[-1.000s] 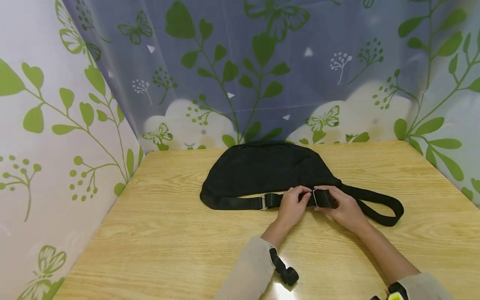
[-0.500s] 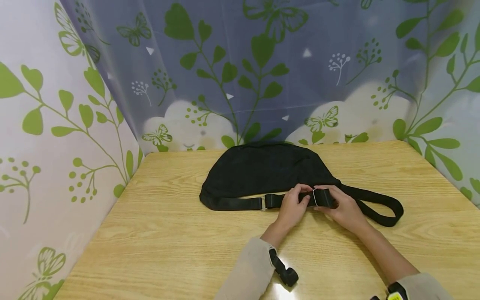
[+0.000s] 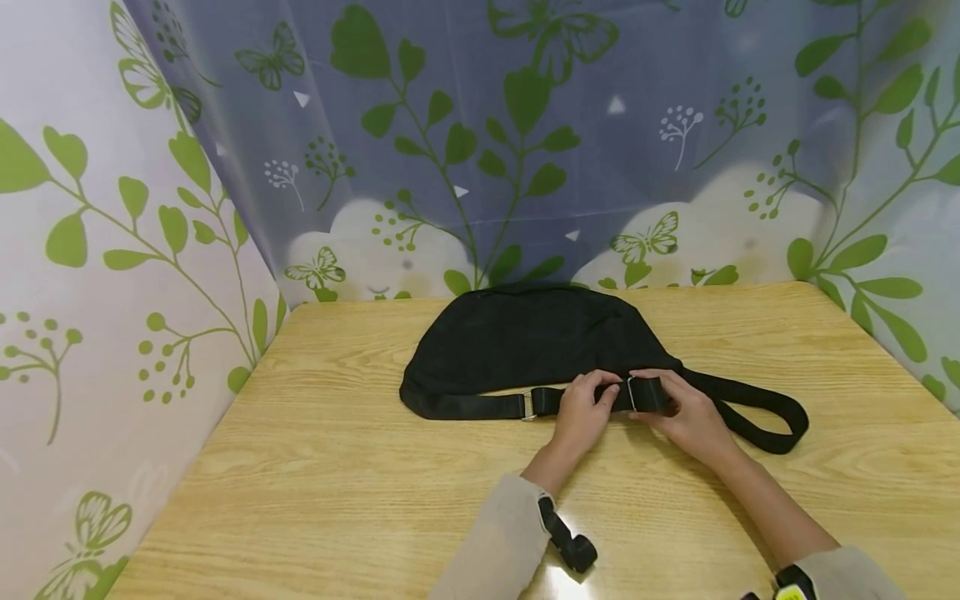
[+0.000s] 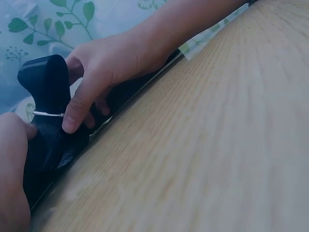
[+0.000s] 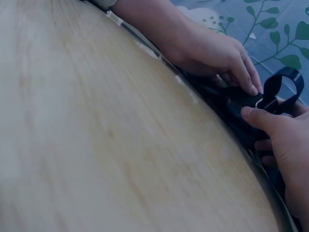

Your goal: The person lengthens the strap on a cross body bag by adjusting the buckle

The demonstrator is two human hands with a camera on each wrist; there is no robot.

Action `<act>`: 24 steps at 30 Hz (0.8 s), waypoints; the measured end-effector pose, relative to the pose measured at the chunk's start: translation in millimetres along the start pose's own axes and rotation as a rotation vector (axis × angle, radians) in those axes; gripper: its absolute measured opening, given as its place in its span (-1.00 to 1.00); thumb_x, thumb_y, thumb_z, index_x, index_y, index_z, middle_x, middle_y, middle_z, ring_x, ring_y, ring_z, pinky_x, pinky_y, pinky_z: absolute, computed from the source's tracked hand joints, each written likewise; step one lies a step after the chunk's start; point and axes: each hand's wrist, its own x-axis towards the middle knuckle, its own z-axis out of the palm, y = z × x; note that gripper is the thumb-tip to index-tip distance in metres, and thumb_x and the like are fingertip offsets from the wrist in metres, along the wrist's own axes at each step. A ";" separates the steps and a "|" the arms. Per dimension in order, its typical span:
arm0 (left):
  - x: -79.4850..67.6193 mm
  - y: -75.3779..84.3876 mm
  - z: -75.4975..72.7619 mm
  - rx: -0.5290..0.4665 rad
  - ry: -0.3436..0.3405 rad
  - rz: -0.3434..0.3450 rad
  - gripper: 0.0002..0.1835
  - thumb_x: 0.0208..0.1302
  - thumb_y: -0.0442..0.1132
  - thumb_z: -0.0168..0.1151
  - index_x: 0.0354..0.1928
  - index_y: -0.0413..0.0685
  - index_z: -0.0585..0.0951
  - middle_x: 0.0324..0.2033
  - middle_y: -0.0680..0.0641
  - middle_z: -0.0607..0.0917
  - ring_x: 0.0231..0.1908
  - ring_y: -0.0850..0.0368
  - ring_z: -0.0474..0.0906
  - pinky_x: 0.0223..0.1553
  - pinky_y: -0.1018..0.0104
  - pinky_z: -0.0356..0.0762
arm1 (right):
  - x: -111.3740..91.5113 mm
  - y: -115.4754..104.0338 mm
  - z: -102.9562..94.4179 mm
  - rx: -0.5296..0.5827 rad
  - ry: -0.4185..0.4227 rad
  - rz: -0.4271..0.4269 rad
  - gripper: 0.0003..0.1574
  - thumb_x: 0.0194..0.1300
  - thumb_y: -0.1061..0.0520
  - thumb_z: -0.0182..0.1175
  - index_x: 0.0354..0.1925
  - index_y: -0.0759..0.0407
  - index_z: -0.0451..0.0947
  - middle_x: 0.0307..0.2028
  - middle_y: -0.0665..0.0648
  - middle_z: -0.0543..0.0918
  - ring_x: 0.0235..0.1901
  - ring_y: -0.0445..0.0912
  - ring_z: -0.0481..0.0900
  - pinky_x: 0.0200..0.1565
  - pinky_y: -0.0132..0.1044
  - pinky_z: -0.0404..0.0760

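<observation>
A black waist bag [image 3: 525,342] lies flat towards the back of the table, its strap [image 3: 468,407] running along the near side. My left hand [image 3: 583,414] pinches the strap left of a metal slider buckle [image 3: 632,394]. The right hand [image 3: 693,417] holds that buckle between thumb and fingers, and a loop of webbing [image 4: 46,72] rises from it in the left wrist view. In the right wrist view the right thumb [image 5: 258,117] presses at the buckle, with the left hand [image 5: 217,55] close beside it. A second metal buckle [image 3: 528,405] sits further left on the strap.
The wooden table [image 3: 315,483] carries the bag, whose spare strap loop [image 3: 783,429] curls out to the right. A patterned cloth [image 3: 450,150] hangs behind and along both sides. A black band [image 3: 566,537] dangles from the left sleeve.
Both hands stay at the buckle with barely any movement. The left fingers shift very slightly away from the buckle, to the left.
</observation>
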 end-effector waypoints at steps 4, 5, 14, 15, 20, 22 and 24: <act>0.0 -0.6 1.1 -0.169 -0.046 0.020 -0.85 0.31 -0.28 0.10 -0.10 -0.02 0.53 -0.22 0.07 0.60 -0.11 0.26 0.48 -0.03 0.36 0.37 | -1.1 1.2 0.7 0.015 -0.042 0.005 -0.22 -0.24 0.30 0.50 0.05 0.13 0.50 0.00 0.05 0.49 -0.10 -0.18 0.47 -0.37 -0.54 0.44; -0.1 -0.6 1.1 -0.200 -0.057 0.025 -0.83 0.31 -0.30 0.10 -0.09 -0.01 0.50 -0.22 0.07 0.59 -0.11 0.27 0.48 -0.05 0.38 0.37 | -1.3 1.2 0.7 0.014 -0.045 0.006 -0.22 -0.25 0.30 0.50 0.05 0.14 0.50 0.01 0.06 0.49 -0.09 -0.16 0.48 -0.36 -0.53 0.45; -2.4 -0.2 -0.4 -0.085 -0.201 0.025 -0.45 0.09 -0.33 0.27 0.12 0.14 0.33 -0.04 0.08 0.49 -0.01 0.21 0.38 0.02 0.27 0.29 | -2.4 0.9 0.2 -0.138 -0.043 -0.010 -0.26 -0.24 0.32 0.49 0.01 0.21 0.50 -0.01 0.12 0.46 -0.32 -0.09 0.51 -0.45 -0.32 0.44; -2.4 0.0 -0.2 -0.056 -0.203 0.023 -0.43 0.08 -0.31 0.30 0.13 0.15 0.33 -0.03 0.09 0.49 -0.01 0.20 0.38 0.02 0.26 0.29 | -2.5 1.1 0.0 -0.140 -0.048 -0.008 -0.25 -0.23 0.33 0.48 0.02 0.22 0.49 -0.01 0.13 0.45 -0.35 -0.10 0.49 -0.47 -0.32 0.43; -1.3 1.1 0.0 0.011 -0.200 0.026 -0.44 0.04 -0.33 0.32 0.11 0.12 0.37 -0.06 0.06 0.52 -0.06 0.24 0.40 0.02 0.31 0.28 | -2.2 1.8 -0.2 -0.125 -0.078 0.021 -0.11 -0.21 0.38 0.45 0.16 0.18 0.39 0.00 0.15 0.40 -0.43 -0.16 0.42 -0.48 -0.33 0.41; -0.6 0.7 0.2 0.035 -0.213 0.053 -0.41 -0.01 -0.35 0.33 0.10 0.11 0.38 -0.06 0.06 0.52 -0.07 0.25 0.40 0.00 0.34 0.27 | -2.1 2.6 -0.1 -0.120 -0.080 0.036 -0.09 -0.21 0.38 0.45 0.18 0.17 0.37 -0.01 0.15 0.40 -0.42 -0.16 0.42 -0.45 -0.30 0.44; 0.1 0.1 0.8 0.065 -0.233 0.088 -0.39 -0.04 -0.33 0.37 0.10 0.13 0.38 -0.05 0.08 0.50 -0.06 0.26 0.39 -0.02 0.38 0.25 | -2.7 3.2 0.1 -0.124 -0.074 0.043 -0.11 -0.23 0.37 0.47 0.15 0.19 0.38 -0.04 0.15 0.40 -0.40 -0.15 0.44 -0.42 -0.25 0.46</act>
